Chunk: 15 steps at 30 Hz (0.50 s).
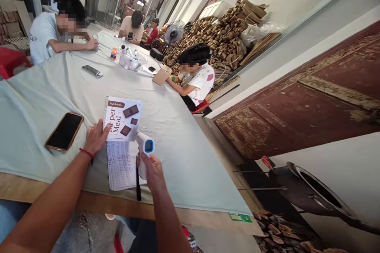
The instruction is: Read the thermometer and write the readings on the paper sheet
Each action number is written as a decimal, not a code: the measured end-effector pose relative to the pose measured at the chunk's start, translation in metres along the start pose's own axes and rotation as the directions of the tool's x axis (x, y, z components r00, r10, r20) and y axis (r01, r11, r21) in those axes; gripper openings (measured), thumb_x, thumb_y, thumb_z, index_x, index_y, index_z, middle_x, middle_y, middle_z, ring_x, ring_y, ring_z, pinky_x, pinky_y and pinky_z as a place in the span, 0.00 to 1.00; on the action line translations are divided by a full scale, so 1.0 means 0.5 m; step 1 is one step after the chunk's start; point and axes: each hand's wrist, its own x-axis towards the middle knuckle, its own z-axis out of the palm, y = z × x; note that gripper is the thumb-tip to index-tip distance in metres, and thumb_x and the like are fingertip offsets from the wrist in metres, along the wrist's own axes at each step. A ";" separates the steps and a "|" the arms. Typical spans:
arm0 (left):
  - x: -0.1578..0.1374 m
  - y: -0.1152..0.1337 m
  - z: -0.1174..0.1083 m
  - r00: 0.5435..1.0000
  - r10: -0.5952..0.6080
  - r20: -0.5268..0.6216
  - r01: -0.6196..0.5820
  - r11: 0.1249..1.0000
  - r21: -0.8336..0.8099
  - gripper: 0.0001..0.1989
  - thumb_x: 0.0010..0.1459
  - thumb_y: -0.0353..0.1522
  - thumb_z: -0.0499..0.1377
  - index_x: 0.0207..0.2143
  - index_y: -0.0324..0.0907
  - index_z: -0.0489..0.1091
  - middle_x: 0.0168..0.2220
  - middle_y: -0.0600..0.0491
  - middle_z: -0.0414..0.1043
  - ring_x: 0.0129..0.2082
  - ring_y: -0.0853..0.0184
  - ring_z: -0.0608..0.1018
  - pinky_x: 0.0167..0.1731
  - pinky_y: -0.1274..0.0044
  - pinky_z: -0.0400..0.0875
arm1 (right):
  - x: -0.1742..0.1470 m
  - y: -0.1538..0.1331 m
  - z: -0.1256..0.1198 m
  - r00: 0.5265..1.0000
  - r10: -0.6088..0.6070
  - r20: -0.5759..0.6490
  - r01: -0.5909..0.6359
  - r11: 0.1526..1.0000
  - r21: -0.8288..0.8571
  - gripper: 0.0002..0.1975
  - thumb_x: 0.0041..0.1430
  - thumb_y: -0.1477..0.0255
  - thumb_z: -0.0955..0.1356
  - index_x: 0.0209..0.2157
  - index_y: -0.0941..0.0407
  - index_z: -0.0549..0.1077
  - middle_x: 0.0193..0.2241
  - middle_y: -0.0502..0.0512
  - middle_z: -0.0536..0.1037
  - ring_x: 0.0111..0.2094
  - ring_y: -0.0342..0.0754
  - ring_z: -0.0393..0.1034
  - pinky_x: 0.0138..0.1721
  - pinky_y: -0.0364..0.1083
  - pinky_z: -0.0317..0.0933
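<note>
My left hand (96, 138) grips the left edge of a white box (130, 126) printed "NutriMotion" and "Meal", with pictures of dark chocolate squares. A red cord circles that wrist. My right hand (154, 170) is wrapped round the handle of a white gun-shaped infrared thermometer (144, 141) with a blue-rimmed screen facing me. The thermometer's top is right beside the box's lower right corner. Handwritten sheets of paper (121, 166) lie under the box and partly behind my right hand. A thin black object (138, 184), pen or strap, shows beside that hand.
A smartphone (64, 131) lies left of my left hand on the cloth-covered table (178, 158). Farther along are another phone (92, 71), a plastic basket (130, 63) and an orange item (114, 53). Several people sit around. Stacked firewood (219, 35) lines the wall.
</note>
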 end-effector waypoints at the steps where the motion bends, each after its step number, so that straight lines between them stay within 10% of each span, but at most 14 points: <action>1: 0.000 -0.002 0.000 1.000 0.003 -0.004 -0.003 1.000 -0.005 0.31 0.69 0.51 0.43 0.60 0.39 0.64 0.48 0.39 0.78 0.53 0.48 0.77 0.58 0.54 0.62 | 0.001 -0.008 0.028 0.999 0.011 0.030 -0.012 0.999 0.044 0.24 0.48 0.45 0.72 0.26 0.53 0.70 0.20 0.46 0.68 0.22 0.43 0.58 0.25 0.44 0.55; 15: -0.010 0.004 -0.012 0.996 -0.072 -0.051 0.062 0.985 -0.163 0.32 0.60 0.52 0.58 0.59 0.42 0.59 0.47 0.43 0.81 0.51 0.48 0.80 0.58 0.54 0.65 | 0.029 -0.008 0.099 0.992 0.058 0.115 -0.076 0.984 0.160 0.30 0.40 0.40 0.74 0.26 0.52 0.67 0.20 0.45 0.65 0.21 0.43 0.54 0.24 0.44 0.52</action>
